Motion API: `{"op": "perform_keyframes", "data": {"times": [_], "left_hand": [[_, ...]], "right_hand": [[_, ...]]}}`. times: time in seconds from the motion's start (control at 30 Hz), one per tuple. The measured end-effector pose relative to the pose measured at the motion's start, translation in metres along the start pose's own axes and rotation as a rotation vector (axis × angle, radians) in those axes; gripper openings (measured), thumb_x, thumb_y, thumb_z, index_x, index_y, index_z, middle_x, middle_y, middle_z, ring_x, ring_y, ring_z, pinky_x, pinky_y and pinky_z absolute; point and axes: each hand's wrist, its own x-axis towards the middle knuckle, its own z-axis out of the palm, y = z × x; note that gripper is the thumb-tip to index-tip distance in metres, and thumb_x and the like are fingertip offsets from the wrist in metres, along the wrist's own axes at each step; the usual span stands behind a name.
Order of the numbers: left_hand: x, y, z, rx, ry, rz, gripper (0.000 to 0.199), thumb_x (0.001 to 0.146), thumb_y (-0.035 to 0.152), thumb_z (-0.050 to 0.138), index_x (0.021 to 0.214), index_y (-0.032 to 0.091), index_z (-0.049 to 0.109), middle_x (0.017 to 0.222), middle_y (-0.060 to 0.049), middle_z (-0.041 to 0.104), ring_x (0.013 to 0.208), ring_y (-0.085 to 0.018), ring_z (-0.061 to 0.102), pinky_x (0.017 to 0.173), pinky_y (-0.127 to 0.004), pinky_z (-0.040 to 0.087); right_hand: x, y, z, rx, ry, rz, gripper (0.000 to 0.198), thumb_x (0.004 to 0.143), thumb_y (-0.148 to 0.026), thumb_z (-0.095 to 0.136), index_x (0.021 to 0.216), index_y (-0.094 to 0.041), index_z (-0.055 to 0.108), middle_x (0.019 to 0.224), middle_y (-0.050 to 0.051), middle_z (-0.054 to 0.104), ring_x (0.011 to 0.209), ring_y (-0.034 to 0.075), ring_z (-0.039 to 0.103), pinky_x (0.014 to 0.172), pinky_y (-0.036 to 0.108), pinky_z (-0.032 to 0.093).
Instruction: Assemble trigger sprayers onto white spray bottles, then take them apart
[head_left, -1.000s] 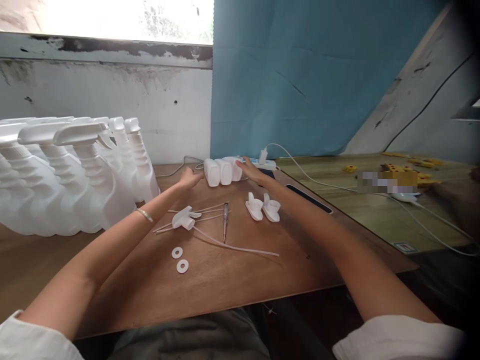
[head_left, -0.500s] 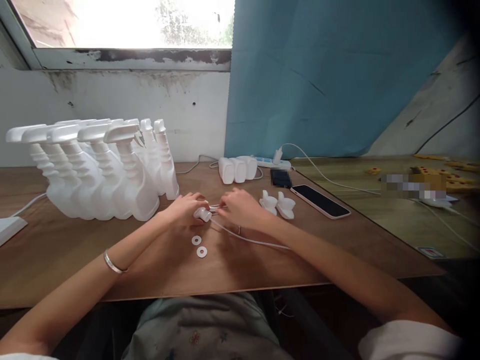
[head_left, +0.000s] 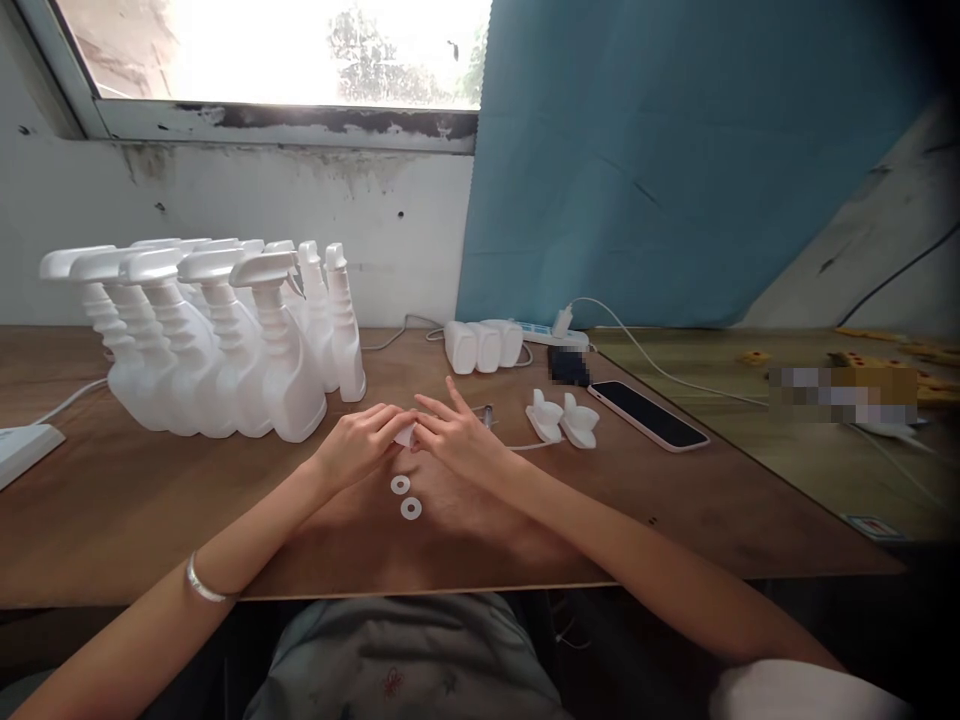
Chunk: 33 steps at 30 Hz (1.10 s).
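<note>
Gripping the white piece [head_left: 406, 436] between left hand [head_left: 364, 441] and right hand [head_left: 460, 444] likely needed even pressure, washers [head_left: 418, 509] at six o'clock.

over the table [head_left: 525, 540], the left hand [head_left: 364, 440] holds a small white piece [head_left: 406, 435], met by the right hand [head_left: 457, 440] with two fingers [head_left: 455, 394] raised. two white rings [head_left: 404, 509] lie nearer; white spray bottles [head_left: 279, 350] stand farther left.

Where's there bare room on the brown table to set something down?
Front left, between the spray bottles and left forearm; right, between right forearm and phone. Crowded around the left hand, right hand and white rings.
</note>
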Motion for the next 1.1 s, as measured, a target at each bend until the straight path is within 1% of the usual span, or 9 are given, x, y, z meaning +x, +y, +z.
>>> {"op": "perform_keyframes", "data": {"times": [0.17, 0.33, 0.5, 0.57, 0.63, 0.73, 0.87, 1.0, 1.1], "left_hand": [[-0.002, -0.002, 0.002, -0.001, 0.16, 0.138, 0.024, 0.086, 0.015, 0.042, 0.107, 0.02, 0.052, 0.096, -0.005, 0.064, 0.086, -0.016, 0.06, 0.074, -0.031, 0.052], [0.006, 0.004, -0.006, -0.087, 0.305, 0.14, 0.026, 0.085, 0.017, 0.045, 0.109, 0.026, 0.053, 0.096, -0.001, 0.064, 0.093, -0.014, 0.06, 0.089, -0.034, 0.05], [0.005, 0.005, -0.01, -0.154, 0.406, 0.166, 0.03, 0.081, 0.014, 0.052, 0.109, 0.026, 0.05, 0.096, -0.001, 0.063, 0.093, -0.014, 0.06, 0.092, -0.034, 0.048], [0.001, -0.005, -0.009, -0.177, 0.453, 0.098, 0.028, 0.081, 0.015, 0.053, 0.107, 0.024, 0.049, 0.097, -0.002, 0.061, 0.095, -0.014, 0.059, 0.09, -0.034, 0.049], [-0.004, -0.019, -0.009, -0.18, 0.567, -0.079, 0.022, 0.08, 0.019, 0.055, 0.101, 0.022, 0.048, 0.098, -0.004, 0.059, 0.095, -0.015, 0.059, 0.085, -0.033, 0.05], [-0.008, -0.035, -0.01, -0.134, 0.72, -0.315, 0.022, 0.076, 0.026, 0.061, 0.092, 0.019, 0.049, 0.093, -0.004, 0.057, 0.088, -0.016, 0.059, 0.072, -0.031, 0.051], [-0.005, -0.03, -0.011, -0.151, 0.761, -0.337, 0.027, 0.072, 0.029, 0.065, 0.091, 0.02, 0.049, 0.088, -0.002, 0.056, 0.078, -0.014, 0.058, 0.066, -0.027, 0.049], [-0.004, -0.018, -0.01, -0.157, 0.713, -0.384, 0.026, 0.074, 0.03, 0.062, 0.095, 0.02, 0.049, 0.09, -0.003, 0.057, 0.079, -0.014, 0.057, 0.064, -0.026, 0.047], [-0.005, -0.018, -0.008, -0.168, 0.649, -0.414, 0.023, 0.077, 0.03, 0.059, 0.096, 0.02, 0.05, 0.091, -0.003, 0.057, 0.081, -0.015, 0.057, 0.064, -0.026, 0.046]], "right_hand": [[-0.002, 0.009, -0.018, 0.108, -0.02, -0.096, 0.025, 0.089, -0.019, 0.04, 0.082, -0.015, 0.063, 0.093, 0.009, 0.068, 0.099, 0.021, 0.06, 0.101, 0.05, 0.034], [0.004, 0.02, -0.041, 0.432, 0.026, -0.129, 0.023, 0.088, -0.02, 0.042, 0.085, -0.022, 0.064, 0.1, 0.002, 0.068, 0.102, 0.015, 0.06, 0.105, 0.049, 0.029], [0.014, 0.026, -0.052, 0.727, -0.003, -0.122, 0.023, 0.088, -0.024, 0.044, 0.083, -0.022, 0.067, 0.086, 0.0, 0.071, 0.095, 0.014, 0.063, 0.106, 0.04, 0.031], [0.014, 0.028, -0.056, 0.866, -0.024, -0.111, 0.022, 0.086, -0.028, 0.047, 0.088, -0.021, 0.067, 0.081, 0.0, 0.071, 0.098, 0.015, 0.062, 0.102, 0.037, 0.037], [0.011, 0.03, -0.061, 0.943, -0.045, -0.072, 0.024, 0.085, -0.031, 0.048, 0.094, -0.019, 0.067, 0.078, 0.001, 0.07, 0.099, 0.016, 0.062, 0.095, 0.034, 0.043], [0.01, 0.031, -0.064, 0.828, -0.04, 0.022, 0.027, 0.088, -0.032, 0.043, 0.09, -0.019, 0.066, 0.075, 0.001, 0.069, 0.078, 0.012, 0.065, 0.075, 0.024, 0.049], [0.025, 0.027, -0.042, 0.575, -0.075, 0.015, 0.033, 0.092, -0.031, 0.034, 0.088, -0.019, 0.064, 0.078, 0.001, 0.067, 0.065, 0.008, 0.06, 0.059, 0.018, 0.042], [0.046, 0.016, 0.007, 0.407, -0.202, -0.085, 0.031, 0.092, -0.032, 0.034, 0.095, -0.018, 0.061, 0.084, 0.005, 0.063, 0.071, 0.012, 0.06, 0.061, 0.021, 0.04], [0.052, 0.007, 0.04, 0.405, -0.219, -0.095, 0.03, 0.092, -0.032, 0.033, 0.107, -0.018, 0.055, 0.096, 0.008, 0.06, 0.08, 0.014, 0.059, 0.067, 0.024, 0.042]]}}
